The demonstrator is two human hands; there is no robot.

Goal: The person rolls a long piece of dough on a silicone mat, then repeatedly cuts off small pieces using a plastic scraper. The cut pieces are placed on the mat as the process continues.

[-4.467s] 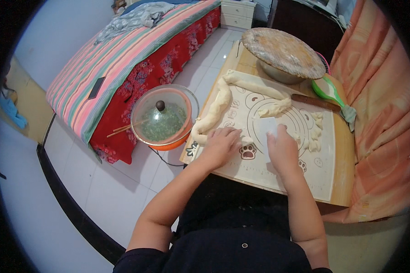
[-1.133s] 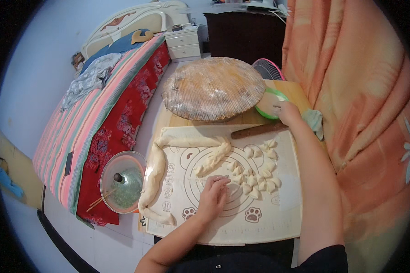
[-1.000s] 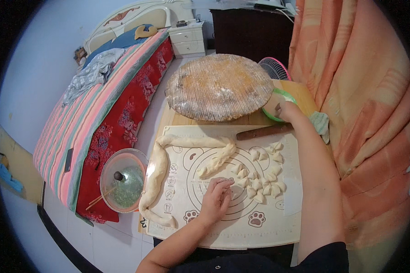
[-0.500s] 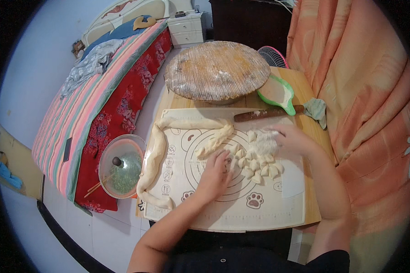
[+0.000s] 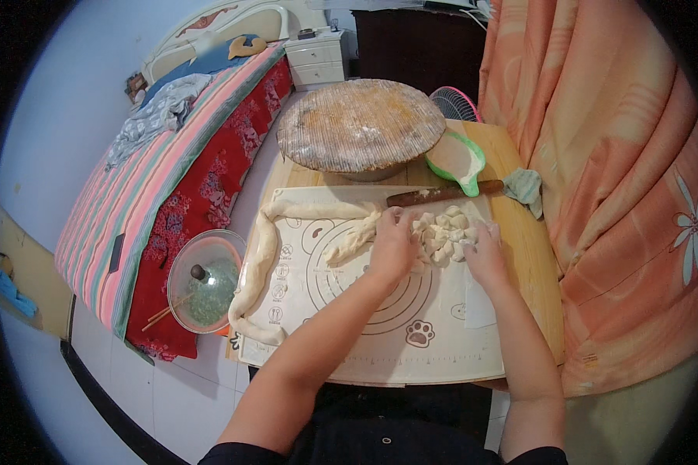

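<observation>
A heap of small cut dough pieces [image 5: 446, 235], dusted with flour, lies on the right of the pale printed pastry mat [image 5: 372, 353]. My left hand [image 5: 395, 246] is against the heap's left side, its fingers apart and curved down. At the right edge my right hand [image 5: 485, 252] touches the pieces with its fingers loosely spread. Between them the two hands frame the heap, and neither grips a single piece. Left of my left hand is a short, twisted strip of dough [image 5: 353, 242]. A long dough rope [image 5: 265, 248] bends along the mat's left and far sides.
Behind the mat lie a rolling pin [image 5: 442, 193], a green scoop [image 5: 457, 161] of flour and a cloth [image 5: 524, 191]. A round, floury slatted lid [image 5: 362, 124] covers a vessel. Left of the table stands a lidded bowl [image 5: 207, 283] with chopsticks; an orange curtain [image 5: 597, 194] hangs at right.
My left hand has moved up and right to the heap. My right hand has come down to its right side. The pieces are gathered farther back, and the loose flour patch no longer shows.
</observation>
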